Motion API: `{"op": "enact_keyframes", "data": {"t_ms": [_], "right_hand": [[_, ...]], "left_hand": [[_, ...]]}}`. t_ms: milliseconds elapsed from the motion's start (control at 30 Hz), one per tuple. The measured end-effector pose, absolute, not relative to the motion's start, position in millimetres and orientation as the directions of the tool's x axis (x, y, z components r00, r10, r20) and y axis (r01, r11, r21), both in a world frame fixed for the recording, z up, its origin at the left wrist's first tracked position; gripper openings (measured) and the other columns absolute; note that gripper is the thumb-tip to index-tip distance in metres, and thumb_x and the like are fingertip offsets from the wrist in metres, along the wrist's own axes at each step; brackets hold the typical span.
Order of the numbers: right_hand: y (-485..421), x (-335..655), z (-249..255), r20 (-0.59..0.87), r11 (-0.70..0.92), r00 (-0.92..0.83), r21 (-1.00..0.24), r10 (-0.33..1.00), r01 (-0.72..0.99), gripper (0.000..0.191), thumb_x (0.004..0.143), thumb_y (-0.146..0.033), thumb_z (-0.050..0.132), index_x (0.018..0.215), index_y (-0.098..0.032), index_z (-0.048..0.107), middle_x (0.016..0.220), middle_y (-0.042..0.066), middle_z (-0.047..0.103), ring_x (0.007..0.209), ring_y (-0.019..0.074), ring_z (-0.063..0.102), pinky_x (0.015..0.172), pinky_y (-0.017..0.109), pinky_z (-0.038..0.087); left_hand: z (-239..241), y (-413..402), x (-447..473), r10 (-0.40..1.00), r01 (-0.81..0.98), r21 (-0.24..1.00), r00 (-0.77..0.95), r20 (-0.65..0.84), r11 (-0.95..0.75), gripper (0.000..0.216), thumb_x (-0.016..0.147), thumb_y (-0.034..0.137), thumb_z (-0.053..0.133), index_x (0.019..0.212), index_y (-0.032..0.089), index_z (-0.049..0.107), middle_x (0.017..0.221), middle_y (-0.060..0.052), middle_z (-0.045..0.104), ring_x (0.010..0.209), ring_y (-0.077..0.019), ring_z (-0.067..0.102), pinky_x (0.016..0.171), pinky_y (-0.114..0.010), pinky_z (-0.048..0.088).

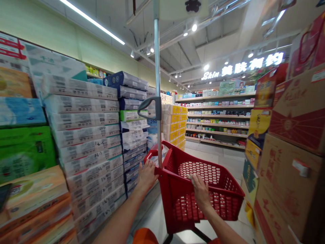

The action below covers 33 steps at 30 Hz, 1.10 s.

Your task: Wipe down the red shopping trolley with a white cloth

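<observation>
A red plastic shopping cart [175, 200] with a perforated basket stands right in front of me, turned at an angle. My left hand [148, 173] is closed over its near left corner, just below the red handle [151, 153]. Along the near side rim lies my right hand [201, 190], fingers bent over the edge. Under its fingertips shows a small crumpled whitish wad [191, 178], perhaps tissue or cloth; most of it is covered. A metal pole [157, 64] with a grey loop grip [148, 108] rises from the cart's corner between my hands.
Tall stacks of white paper packs [88, 135] and dark blue packs [133, 95] line the left. Cardboard cartons [291, 176] are piled close on the right. Behind the cart, yellow packs [177, 125] and shelves of small goods [218, 115] stand across a pale floor [214, 156].
</observation>
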State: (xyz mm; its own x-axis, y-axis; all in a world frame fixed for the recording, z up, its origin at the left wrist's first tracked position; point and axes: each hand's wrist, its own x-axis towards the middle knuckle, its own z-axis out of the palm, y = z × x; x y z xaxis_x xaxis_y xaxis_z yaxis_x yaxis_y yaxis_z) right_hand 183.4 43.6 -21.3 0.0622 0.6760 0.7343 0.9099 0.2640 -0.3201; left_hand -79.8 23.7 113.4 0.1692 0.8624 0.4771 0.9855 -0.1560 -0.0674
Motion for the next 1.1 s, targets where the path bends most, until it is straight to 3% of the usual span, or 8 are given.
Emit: {"op": "enact_keyframes", "data": {"t_ms": [133,300,500,733,800,1000,1100], "right_hand": [[47,119,11,0.780,0.409,0.050,-0.381,0.624,0.829,0.045,0.082,-0.007,0.028,0.122,-0.018,0.046,0.120,0.011,0.052,0.116,0.0209,0.042,0.093,0.042,0.036],[47,58,34,0.863,0.601,-0.066,-0.292,0.502,0.744,0.055,0.079,-0.001,0.028,0.129,-0.021,0.037,0.128,0.010,0.044,0.120,0.0200,0.037,0.094,0.044,0.036],[49,104,37,0.873,0.522,-0.099,-0.192,0.478,0.831,0.055,0.076,0.001,0.029,0.123,-0.022,0.046,0.119,0.009,0.054,0.112,0.0194,0.048,0.090,0.039,0.041],[61,72,226,0.941,0.592,-0.318,0.191,0.116,0.783,0.041,0.085,-0.009,0.036,0.123,-0.023,0.046,0.135,0.005,0.037,0.128,0.0194,0.023,0.104,0.044,0.017],[64,65,248,0.902,0.589,-0.425,0.300,0.082,0.751,0.040,0.085,-0.010,0.038,0.123,-0.023,0.045,0.135,0.005,0.037,0.129,0.0195,0.021,0.105,0.045,0.014],[60,81,169,0.613,0.621,-0.788,0.597,0.056,0.508,0.035,0.087,-0.017,0.038,0.120,-0.023,0.048,0.131,-0.001,0.043,0.128,0.0182,0.023,0.107,0.042,0.011],[60,79,169,0.563,0.628,-0.826,0.631,0.032,0.455,0.033,0.088,-0.018,0.036,0.117,-0.023,0.050,0.129,0.000,0.046,0.127,0.0172,0.025,0.107,0.043,0.011]], "left_hand": [[108,19,-71,0.851,0.988,-0.100,0.154,0.502,-0.120,0.050,0.076,0.035,0.043,0.123,0.019,0.040,0.131,-0.009,0.042,0.127,-0.0258,0.023,0.102,-0.052,0.015],[103,17,-74,0.848,0.976,-0.154,0.212,0.486,-0.155,0.056,0.074,0.032,0.045,0.128,0.021,0.034,0.138,-0.007,0.033,0.129,-0.0258,0.018,0.103,-0.053,0.011],[104,19,-77,0.863,0.977,-0.121,0.211,0.459,-0.174,0.060,0.072,0.031,0.042,0.129,0.017,0.033,0.140,-0.007,0.029,0.131,-0.0237,0.015,0.104,-0.051,0.010],[108,16,-83,0.892,0.994,-0.071,0.105,0.439,-0.082,0.070,0.065,0.021,0.038,0.133,0.012,0.025,0.143,-0.009,0.020,0.132,-0.0216,0.012,0.105,-0.049,0.009],[108,15,-88,0.905,0.991,-0.085,0.133,0.405,-0.108,0.072,0.063,0.021,0.039,0.133,0.011,0.024,0.143,-0.009,0.019,0.132,-0.0213,0.012,0.105,-0.049,0.007],[113,13,-93,0.917,0.985,-0.087,0.168,0.362,-0.147,0.075,0.061,0.024,0.043,0.133,0.011,0.025,0.143,-0.010,0.019,0.132,-0.0222,0.012,0.105,-0.052,0.006],[114,12,-94,0.920,0.983,-0.103,0.179,0.347,-0.153,0.075,0.061,0.025,0.044,0.133,0.012,0.024,0.143,-0.010,0.019,0.132,-0.0232,0.011,0.104,-0.053,0.007]]}}
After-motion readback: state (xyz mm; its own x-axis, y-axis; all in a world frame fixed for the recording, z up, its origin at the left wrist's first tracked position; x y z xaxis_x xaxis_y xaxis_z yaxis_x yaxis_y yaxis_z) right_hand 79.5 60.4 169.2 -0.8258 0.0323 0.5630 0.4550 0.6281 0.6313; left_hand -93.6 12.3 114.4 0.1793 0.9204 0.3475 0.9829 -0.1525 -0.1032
